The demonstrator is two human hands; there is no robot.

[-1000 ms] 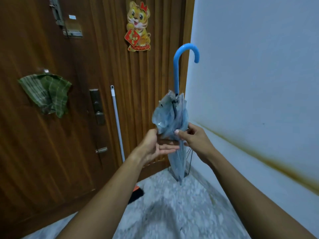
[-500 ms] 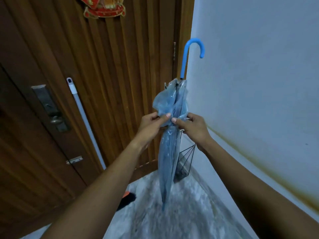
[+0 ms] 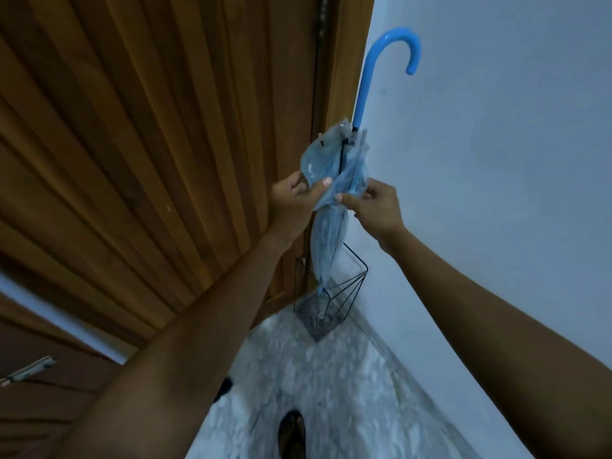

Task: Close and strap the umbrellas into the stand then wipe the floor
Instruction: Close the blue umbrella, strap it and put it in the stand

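A closed umbrella [image 3: 334,167] with a clear bluish canopy and a bright blue hooked handle [image 3: 374,64] hangs upright, handle up. Its tip is down inside the black wire stand [image 3: 351,286] in the corner between door and wall. My left hand [image 3: 291,200] pinches the folded canopy from the left. My right hand [image 3: 374,203] grips the canopy from the right, at the same height. Whether a strap is fastened around the canopy cannot be told.
A ribbed wooden door [image 3: 149,144] fills the left, and a pale wall [image 3: 496,160] runs along the right. The marbled floor [image 3: 314,376] lies below, with a dark sandalled foot [image 3: 291,432] near the bottom edge. A pale mop pole [image 3: 26,369] leans at far left.
The umbrella has moved toward the corner and its tip has gone down into the wire stand. Both hands stayed on the canopy. The view tilted down and closer.
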